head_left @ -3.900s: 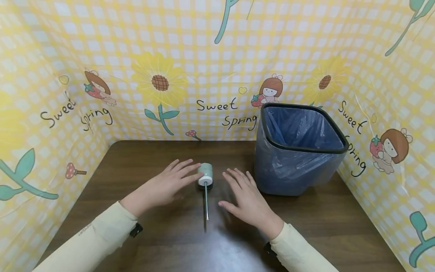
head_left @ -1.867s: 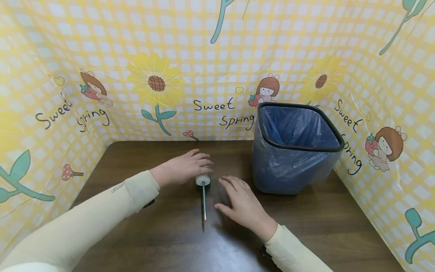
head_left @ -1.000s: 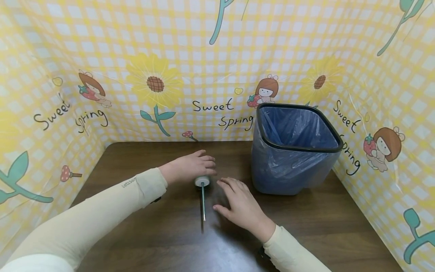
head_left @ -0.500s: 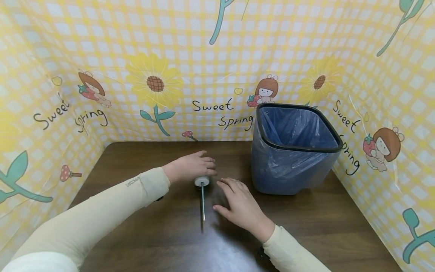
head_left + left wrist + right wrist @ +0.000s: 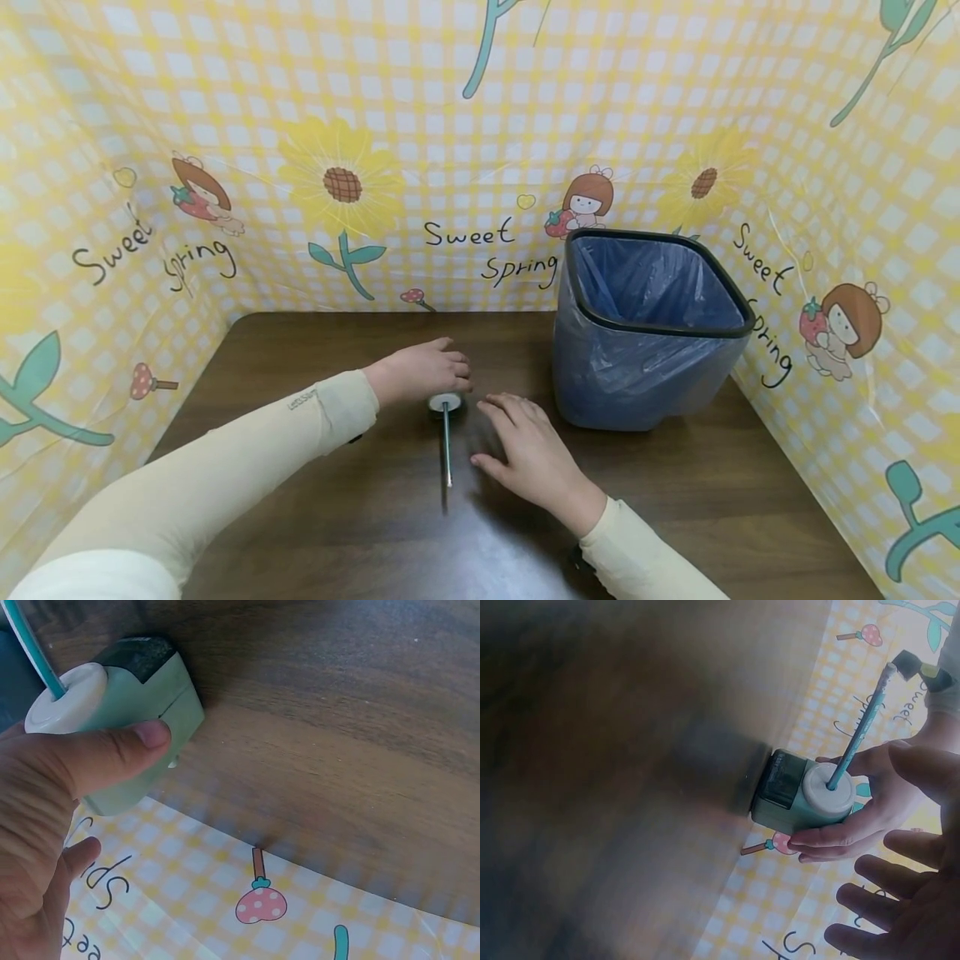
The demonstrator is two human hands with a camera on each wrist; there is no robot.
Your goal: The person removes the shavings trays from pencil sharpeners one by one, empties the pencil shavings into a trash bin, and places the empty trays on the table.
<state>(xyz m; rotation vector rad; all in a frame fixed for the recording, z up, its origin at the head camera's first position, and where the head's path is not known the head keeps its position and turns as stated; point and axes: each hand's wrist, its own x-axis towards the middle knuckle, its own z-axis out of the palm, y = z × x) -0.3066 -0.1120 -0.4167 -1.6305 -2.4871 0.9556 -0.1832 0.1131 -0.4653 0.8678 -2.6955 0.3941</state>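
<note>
A pale green pencil sharpener [image 5: 445, 403] with a white round front and a dark clear shavings window lies on the table. Out of its front hole sticks a teal pencil [image 5: 447, 450], pointing toward me. My left hand [image 5: 420, 372] grips the sharpener from behind and above; in the left wrist view the thumb presses the green body [image 5: 180, 712]. Beside it, apart from the sharpener, my right hand [image 5: 536, 458] hovers with fingers spread and holds nothing. In the right wrist view the left fingers wrap the sharpener [image 5: 780, 816], and the pencil [image 5: 859, 733] stands out of it.
A bin [image 5: 630, 383] with a black rim and a blue bag liner stands at the back right of the dark wooden table [image 5: 360, 508]. Yellow checked cloth [image 5: 465, 142] with printed flowers encloses the table at the back and sides.
My left hand has come from beside the sharpener to a grip over it, covering its green top. The right hand has stayed nearly in place. The pencil stays in the sharpener.
</note>
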